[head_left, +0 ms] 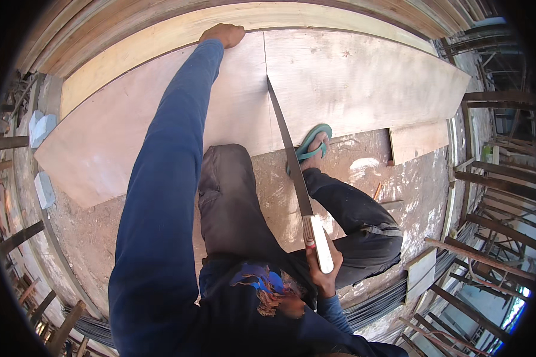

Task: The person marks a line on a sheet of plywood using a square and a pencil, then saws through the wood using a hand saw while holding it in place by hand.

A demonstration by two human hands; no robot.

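Note:
My right hand [324, 266] is wrapped round the pale handle of a handsaw [289, 149]. The blade reaches away from me and its tip meets a plywood sheet [363, 77]. A thin dark cut runs from the sheet's far edge to the blade tip, and a faint line carries on toward the near edge. At the far edge, left of the cut, my left hand [223, 34] presses on the sheet with its fingers curled over the edge. My sandalled foot [315, 147] rests on the sheet's near edge, right of the blade, and my knee is against it on the left.
Stacked boards [131, 50] lie behind the sheet. A smaller plywood piece [420, 141] is on the dusty floor at right. Pale blocks [43, 189] sit at the left. Wooden props [500, 184] stand along the right, and dark rods [375, 307] lie at lower right.

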